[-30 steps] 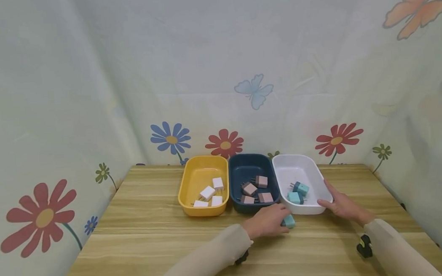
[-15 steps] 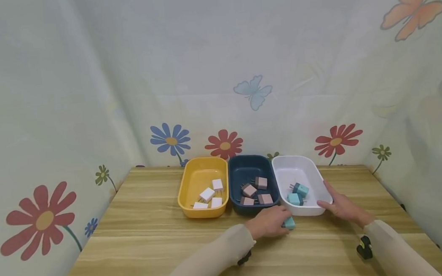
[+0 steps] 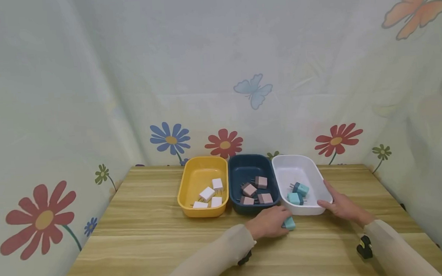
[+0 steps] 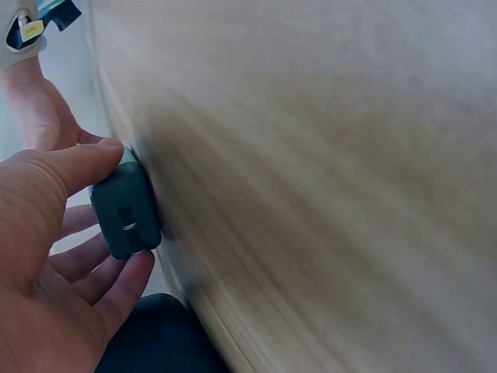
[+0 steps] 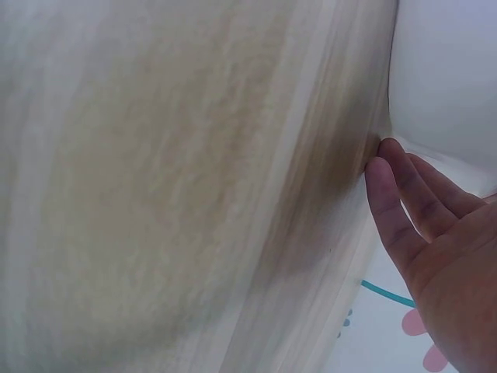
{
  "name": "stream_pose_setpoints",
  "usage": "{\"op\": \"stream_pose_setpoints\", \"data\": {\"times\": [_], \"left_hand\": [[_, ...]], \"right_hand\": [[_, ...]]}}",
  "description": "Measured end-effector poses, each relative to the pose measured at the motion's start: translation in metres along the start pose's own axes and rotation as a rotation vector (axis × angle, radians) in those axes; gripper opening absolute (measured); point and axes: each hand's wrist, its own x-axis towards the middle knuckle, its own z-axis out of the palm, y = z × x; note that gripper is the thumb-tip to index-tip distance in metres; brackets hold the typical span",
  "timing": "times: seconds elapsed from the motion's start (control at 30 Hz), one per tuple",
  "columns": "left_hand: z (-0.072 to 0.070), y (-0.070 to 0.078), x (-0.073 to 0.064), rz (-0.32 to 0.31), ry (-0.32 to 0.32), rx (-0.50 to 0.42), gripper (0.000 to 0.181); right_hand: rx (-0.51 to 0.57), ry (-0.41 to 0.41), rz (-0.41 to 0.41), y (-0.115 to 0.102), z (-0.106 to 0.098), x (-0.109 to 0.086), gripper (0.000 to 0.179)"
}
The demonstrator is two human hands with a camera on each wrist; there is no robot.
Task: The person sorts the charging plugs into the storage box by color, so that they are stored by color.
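My left hand (image 3: 271,222) pinches a teal and dark-blue charger plug (image 3: 289,223) between thumb and fingers, low at the tabletop in front of the trays. The left wrist view shows the dark end of this charger plug (image 4: 128,210) toward the camera. My right hand (image 3: 345,208) holds the front right corner of the white tray (image 3: 316,170), thumb at the rim and fingers along the outer wall. In the right wrist view the right hand's fingers (image 5: 419,202) reach down beside the tray; its thumb is hidden there. Two teal charger plugs (image 3: 300,189) lie in the white tray.
Left of the white tray stand a dark blue tray (image 3: 249,163) with several pinkish-brown charger plugs (image 3: 249,190) and a yellow tray (image 3: 203,166) with several white ones (image 3: 207,193). All sit side by side on the wooden table (image 3: 151,235), before a flowered cloth backdrop (image 3: 185,51).
My left hand has shifted very slightly right with the charger plug in its grip. The right hand stays at the white tray's corner, and the trays have not moved.
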Motion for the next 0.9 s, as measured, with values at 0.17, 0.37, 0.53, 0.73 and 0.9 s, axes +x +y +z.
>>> {"op": "stream_pose_setpoints", "data": {"times": [0.17,0.37,0.53,0.73,0.9], "left_hand": [[0.005,0.001,0.000,-0.023,-0.004,-0.024,0.047],[0.008,0.001,0.000,-0.023,0.006,-0.038,0.047],[0.007,0.000,-0.003,-0.008,0.010,-0.041,0.048],[0.003,-0.006,-0.008,0.031,0.022,-0.070,0.046],[0.003,-0.008,-0.010,0.030,0.001,-0.093,0.045]], "right_hand": [[-0.015,0.002,-0.011,-0.002,0.001,-0.001,0.101],[-0.011,0.016,-0.021,-0.003,0.000,-0.001,0.100],[-0.027,0.028,-0.024,-0.003,0.000,-0.001,0.099],[-0.042,0.029,-0.018,-0.004,-0.002,-0.001,0.096],[-0.032,0.020,-0.002,-0.005,0.000,0.001,0.097]]}}
